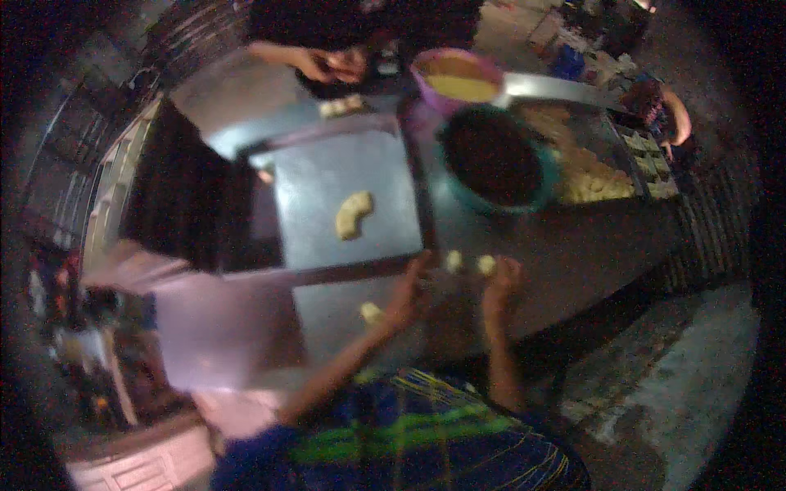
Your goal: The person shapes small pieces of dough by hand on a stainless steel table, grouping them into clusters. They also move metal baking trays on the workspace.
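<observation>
Left hand [413, 286]: blurred, open or closed unclear | Right hand [503, 282]: fingertips at pale dough lump [486, 264], grip unclear | Second lump [454, 261]: between hands | Curved dough [352, 215]: on metal tray [315, 176] beyond left hand | Risk: sideways nudge could stick lumps together

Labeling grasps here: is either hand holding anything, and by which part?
Can't tell: the right hand's fingertips meet a pale lump's right side, but blur hides any grip. Nothing shows in the left hand.
</observation>
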Available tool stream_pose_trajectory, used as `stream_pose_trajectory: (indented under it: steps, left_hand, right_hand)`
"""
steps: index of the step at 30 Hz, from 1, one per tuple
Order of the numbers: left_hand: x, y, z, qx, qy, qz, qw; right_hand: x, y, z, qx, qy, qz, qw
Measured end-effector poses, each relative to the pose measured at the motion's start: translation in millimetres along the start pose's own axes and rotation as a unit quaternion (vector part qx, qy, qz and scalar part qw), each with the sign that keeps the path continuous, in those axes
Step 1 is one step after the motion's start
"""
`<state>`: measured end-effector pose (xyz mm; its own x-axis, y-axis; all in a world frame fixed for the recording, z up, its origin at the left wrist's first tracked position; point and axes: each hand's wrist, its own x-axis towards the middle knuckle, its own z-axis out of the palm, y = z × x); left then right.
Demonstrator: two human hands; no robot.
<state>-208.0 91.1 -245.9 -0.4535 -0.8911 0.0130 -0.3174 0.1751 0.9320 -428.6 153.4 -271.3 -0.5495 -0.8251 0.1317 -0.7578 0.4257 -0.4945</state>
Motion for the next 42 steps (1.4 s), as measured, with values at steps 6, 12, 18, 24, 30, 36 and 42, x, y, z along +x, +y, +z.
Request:
stream_pose_trajectory:
  steps: [6, 12, 18, 24, 30, 36, 42]
  left_hand:
    - [18, -6, -97, 0.063, 0.232, 0.011, 0.971]
    - [62, -79, -135, 0.355, 0.201, -0.121, 0.905]
    - [97, -101, -128, 0.347, 0.227, -0.035, 0.909]
    - [94, -100, -166, 0.22, 0.15, 0.016, 0.964]
    - [35, 2, -178, -0.14, 0.002, -0.018, 0.99]
    - [-37, 14, -160, -0.264, -0.353, -0.199, 0.875]
    - [-63, -39, -141, -0.501, -0.249, -0.28, 0.78]
  right_hand:
    - [49, -99, -10, 0.155, -0.178, -0.201, 0.951]
    - [94, -192, 113, 0.187, -0.148, -0.482, 0.843]
    - [158, -233, 169, 0.022, -0.313, -0.532, 0.786]
    - [140, -231, 162, 0.114, -0.222, -0.501, 0.829]
    - [80, -203, 32, 0.237, -0.151, -0.437, 0.855]
    - [60, -140, -71, 0.22, -0.352, -0.427, 0.803]
    - [39, -48, -149, 0.383, -0.154, -0.194, 0.89]
